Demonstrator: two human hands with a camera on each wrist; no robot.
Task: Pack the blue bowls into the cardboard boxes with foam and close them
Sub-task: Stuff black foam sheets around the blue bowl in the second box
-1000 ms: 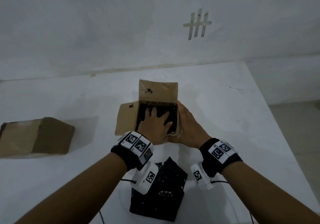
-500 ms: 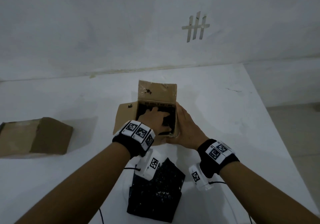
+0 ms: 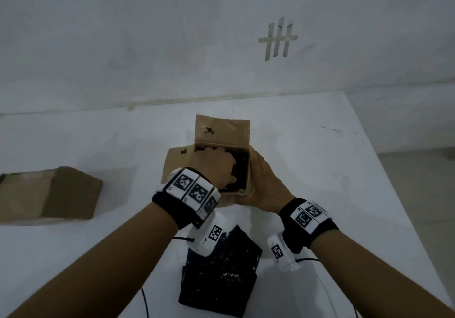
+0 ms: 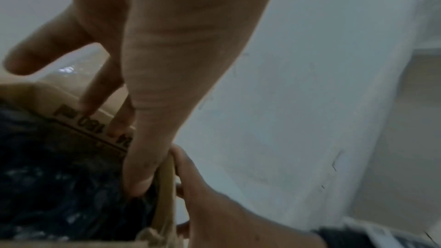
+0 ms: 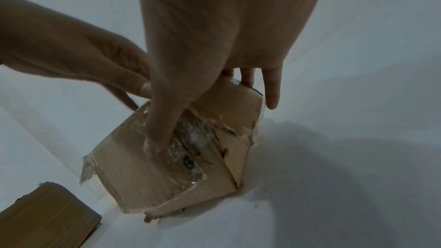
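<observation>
An open cardboard box [image 3: 221, 130] stands mid-table, its back and left flaps up. Black foam [image 3: 240, 170] fills its inside; no blue bowl shows. My left hand [image 3: 216, 167] reaches into the box. In the left wrist view its straight fingers [image 4: 148, 139] press down where the foam [image 4: 59, 186] meets the box wall [image 4: 164, 186]. My right hand [image 3: 263, 182] clasps the box's near right corner. In the right wrist view its thumb [image 5: 162, 129] lies on the taped near side of the box [image 5: 155, 176] and its fingers on the right side.
A loose sheet of black foam [image 3: 219, 273] lies on the white table [image 3: 320, 170] just before me, under my wrists. A second, closed cardboard box [image 3: 46, 194] sits at the left. A wall stands behind the table; its right edge drops to the floor.
My left hand, flat on the foam a second ago, has pushed further into the box, fingers now down along the foam's edge. The right hand has kept its hold.
</observation>
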